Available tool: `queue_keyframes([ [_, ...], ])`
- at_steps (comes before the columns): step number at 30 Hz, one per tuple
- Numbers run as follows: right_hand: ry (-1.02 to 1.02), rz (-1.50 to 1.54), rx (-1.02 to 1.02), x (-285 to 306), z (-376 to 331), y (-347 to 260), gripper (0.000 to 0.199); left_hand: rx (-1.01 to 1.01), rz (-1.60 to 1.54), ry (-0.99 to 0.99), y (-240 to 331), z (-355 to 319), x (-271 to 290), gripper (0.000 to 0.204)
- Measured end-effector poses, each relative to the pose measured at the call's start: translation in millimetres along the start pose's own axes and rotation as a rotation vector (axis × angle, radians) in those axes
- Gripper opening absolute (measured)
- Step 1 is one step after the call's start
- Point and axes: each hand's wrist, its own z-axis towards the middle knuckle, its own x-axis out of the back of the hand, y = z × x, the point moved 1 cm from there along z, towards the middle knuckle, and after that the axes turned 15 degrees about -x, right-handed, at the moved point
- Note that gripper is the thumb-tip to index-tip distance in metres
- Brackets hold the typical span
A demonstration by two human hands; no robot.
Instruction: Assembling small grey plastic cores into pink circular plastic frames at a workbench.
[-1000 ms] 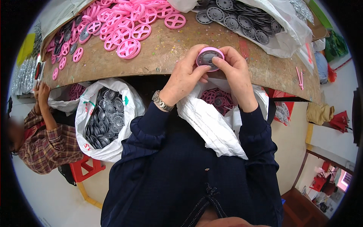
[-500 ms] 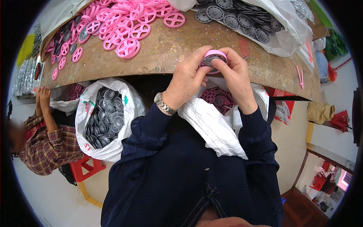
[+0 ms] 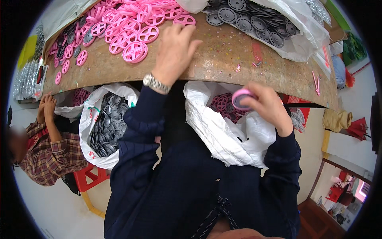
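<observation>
My left hand (image 3: 174,53), with a metal watch at the wrist, is raised over the wooden table and holds nothing. Its fingers are apart and reach to a pink wheel rim (image 3: 184,19) at the right edge of a heap of pink spoked rims (image 3: 135,51); whether they touch it I cannot tell. In my right hand (image 3: 268,105) is a pink-rimmed wheel with a grey disc (image 3: 240,98), pinched between thumb and fingers. It hangs above the mouth of a white woven sack (image 3: 211,135), in which several pink-and-grey wheels (image 3: 223,104) lie.
Grey discs (image 3: 258,24) spill from a white bag at the table's back right. A sack of grey discs (image 3: 106,135) stands left, beside a co-worker in a plaid shirt (image 3: 59,155). Pink sticks (image 3: 316,83) lie on the table (image 3: 215,51) at right.
Both hands were together on the wheel over the table edge. My left hand has let go and moved up-left to the pink rims; my right has carried the wheel down-right over the sack.
</observation>
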Motion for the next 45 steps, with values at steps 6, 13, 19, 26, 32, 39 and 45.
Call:
queue_keyframes([
  [6, 0.11, -0.327, 0.166, -17, -11, 34, 0.03, 0.036, 0.176, -0.141, -40, 7, -47, 0.015],
  [13, 0.107, -0.143, 0.115, 6, 1, -8, 0.026, 0.024, 0.2, -0.179, -57, 4, -39, 0.013],
  [19, 0.181, 0.158, 0.178, 8, 39, -34, 0.022, -0.117, 0.048, -0.119, -48, 3, -35, 0.012],
  [26, 0.443, 0.003, 0.429, -8, 113, -55, 0.026, -0.1, -0.15, -0.071, -22, -2, -25, 0.023],
  [32, 0.661, -0.227, 0.387, -7, 154, -58, 0.027, 0.106, 0.033, -0.097, -7, 1, -43, 0.065],
  [39, 0.875, -0.479, 0.224, 17, 190, -51, 0.041, 0.101, 0.03, -0.086, -9, 2, -48, 0.063],
  [45, 0.931, -0.625, 0.214, 19, 201, -46, 0.045, 0.102, -0.086, 0.028, -5, 1, -38, 0.07],
])
